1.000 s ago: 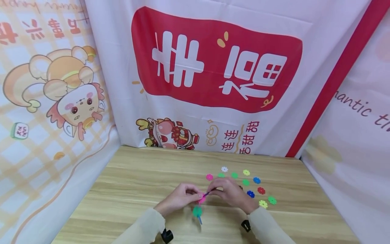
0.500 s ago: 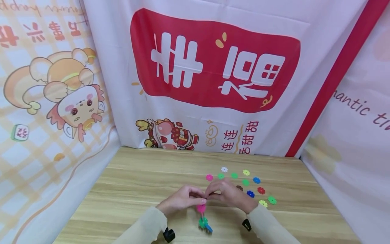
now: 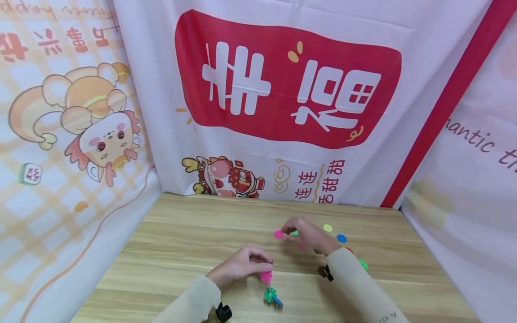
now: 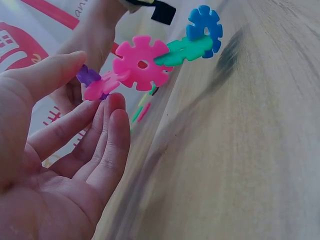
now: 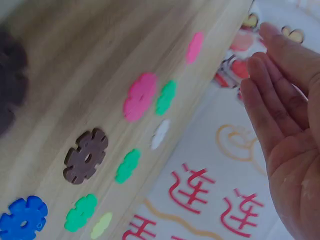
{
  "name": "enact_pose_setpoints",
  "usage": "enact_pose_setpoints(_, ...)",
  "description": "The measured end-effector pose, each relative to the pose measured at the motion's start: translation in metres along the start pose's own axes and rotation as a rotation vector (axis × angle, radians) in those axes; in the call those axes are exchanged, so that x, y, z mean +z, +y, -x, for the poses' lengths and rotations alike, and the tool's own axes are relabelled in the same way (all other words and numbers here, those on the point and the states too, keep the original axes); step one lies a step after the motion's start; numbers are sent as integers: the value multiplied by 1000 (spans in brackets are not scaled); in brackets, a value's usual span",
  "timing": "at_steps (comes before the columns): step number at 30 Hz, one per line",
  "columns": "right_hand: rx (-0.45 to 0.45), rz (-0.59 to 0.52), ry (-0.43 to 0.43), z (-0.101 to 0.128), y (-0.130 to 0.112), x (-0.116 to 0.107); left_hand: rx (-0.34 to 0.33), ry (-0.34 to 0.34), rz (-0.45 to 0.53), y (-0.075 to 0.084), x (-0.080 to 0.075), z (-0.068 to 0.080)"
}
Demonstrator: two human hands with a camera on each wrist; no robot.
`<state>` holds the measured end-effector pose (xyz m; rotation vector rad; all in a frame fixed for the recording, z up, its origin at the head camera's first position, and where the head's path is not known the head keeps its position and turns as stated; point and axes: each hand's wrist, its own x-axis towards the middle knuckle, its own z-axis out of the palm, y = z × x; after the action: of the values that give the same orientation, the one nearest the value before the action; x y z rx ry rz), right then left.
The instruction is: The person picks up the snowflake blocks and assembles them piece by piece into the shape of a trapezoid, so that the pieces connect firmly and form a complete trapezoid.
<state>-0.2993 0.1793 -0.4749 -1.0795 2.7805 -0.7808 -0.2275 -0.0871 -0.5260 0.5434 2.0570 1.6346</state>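
My left hand (image 3: 262,264) pinches the top of a short chain of plastic snowflake pieces (image 3: 268,289) that hangs just above the wooden table (image 3: 181,233). In the left wrist view, thumb and fingers (image 4: 95,82) pinch a purple and pink end piece, followed by a pink disc (image 4: 141,62), a green one (image 4: 182,50) and a blue one (image 4: 205,24). My right hand (image 3: 296,232) hovers over the loose pieces farther back, next to a pink piece (image 3: 278,233). Its fingers (image 5: 275,110) are straight and hold nothing.
Several loose snowflake pieces lie on the table at centre right: pink (image 5: 140,96), green (image 5: 165,97), white (image 5: 160,134), brown (image 5: 86,156), blue (image 5: 22,217). Printed cloth backdrops (image 3: 282,89) wall in the table at the back and both sides.
My right hand has let go of the chain and moved back and to the right, over the loose pieces. The chain now hangs from my left hand alone.
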Motion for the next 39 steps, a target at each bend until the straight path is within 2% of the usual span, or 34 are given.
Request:
enact_pose_setpoints(3,67,12,-4,-11,11,3,3,-1,8,-1,-1,1)
enact_pose_setpoints(10,122,-5,-25,-32,26,20,12,2,25,-3,0,3)
enact_pose_setpoints(18,114,-15,-36,-40,27,29,-14,14,53,0,-1,4)
enact_pose_setpoints(23,182,-6,-42,-42,28,30,-24,17,50,-2,-2,4)
enact_pose_setpoints(31,277,-48,-31,-32,28,21,-12,44,27,-2,-2,3)
enact_pose_setpoints(39,281,-122,-19,-8,12,8,-10,46,33,-2,-1,1)
